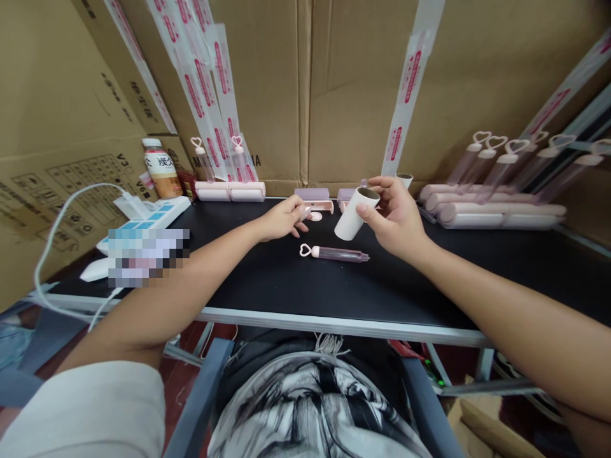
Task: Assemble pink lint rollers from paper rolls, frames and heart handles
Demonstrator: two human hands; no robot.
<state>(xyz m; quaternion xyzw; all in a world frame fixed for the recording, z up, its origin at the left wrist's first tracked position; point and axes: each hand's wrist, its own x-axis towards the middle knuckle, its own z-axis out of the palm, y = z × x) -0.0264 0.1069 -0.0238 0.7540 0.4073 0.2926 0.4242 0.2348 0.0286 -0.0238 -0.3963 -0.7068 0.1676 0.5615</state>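
Note:
A white cardboard tube (351,217) leans in my right hand (394,213), its brown open end up, the thumb and fingers wrapped round its upper part. My left hand (285,218) has its fingers bent together round a small pale piece (306,213), too small to make out. Beside those fingertips a round white disc (316,217) lies on the black table. Nearer the front a purple translucent stick with a pink heart-shaped loop (338,254) lies flat. Behind the hands are a pink and purple case (312,194) and a similar one (344,194), partly hidden by the tube.
Pink cases with upright heart-topped sticks stand at the back left (230,191) and the right (499,215). A bottle (163,170) and a power strip (146,222) with cables are on the left. Cardboard walls (353,95) rise behind the table (286,286). Another tube (404,180) stands behind my right hand.

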